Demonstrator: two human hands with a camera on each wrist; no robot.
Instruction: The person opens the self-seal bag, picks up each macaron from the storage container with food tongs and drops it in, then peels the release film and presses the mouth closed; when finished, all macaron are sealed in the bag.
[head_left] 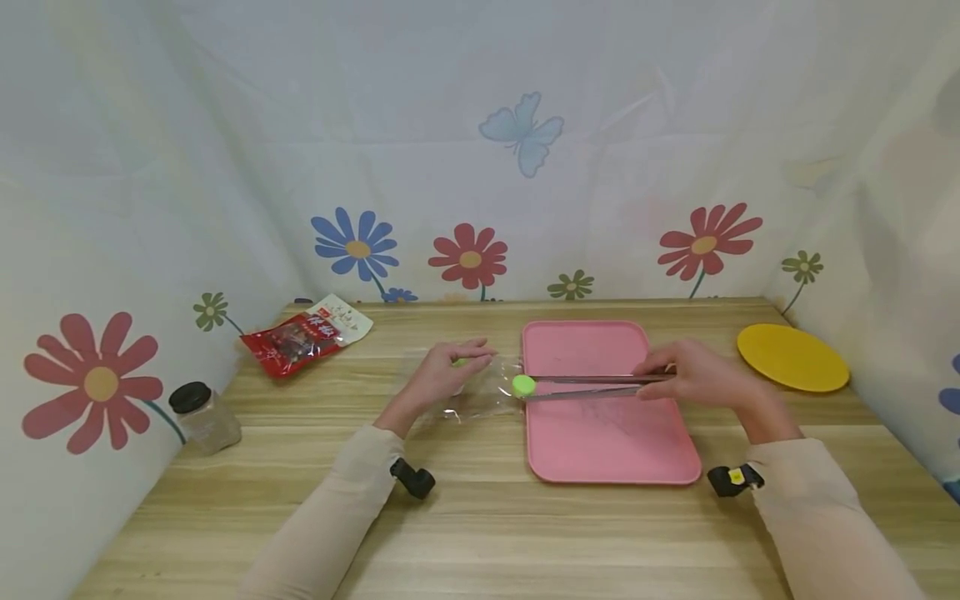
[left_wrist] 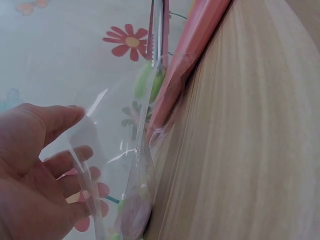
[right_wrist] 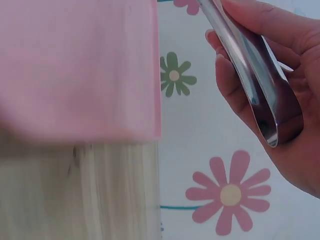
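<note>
My left hand [head_left: 442, 375] pinches the edge of a clear plastic bag [left_wrist: 115, 135] between thumb and forefinger, with the other fingers spread loosely. Something pale lilac [left_wrist: 135, 217] shows low in the bag, and a bit of green [head_left: 461, 362] shows by the fingers. My right hand [head_left: 693, 375] grips metal tongs [head_left: 592, 380] over the pink tray [head_left: 607, 454], their bent end lying against the palm. The tongs point left. At their far end, overlapping the bag's right edge, is a bright green round piece [head_left: 523, 386]; I cannot tell whether it belongs to the tongs.
A red and white food packet [head_left: 306, 336] lies at the back left. A clear jar with a black lid [head_left: 206, 421] stands at the left edge of the wooden table [head_left: 480, 533]. The yellow plate [head_left: 793, 358] sits at the back right, and a flowered cloth [head_left: 420, 150] hangs behind.
</note>
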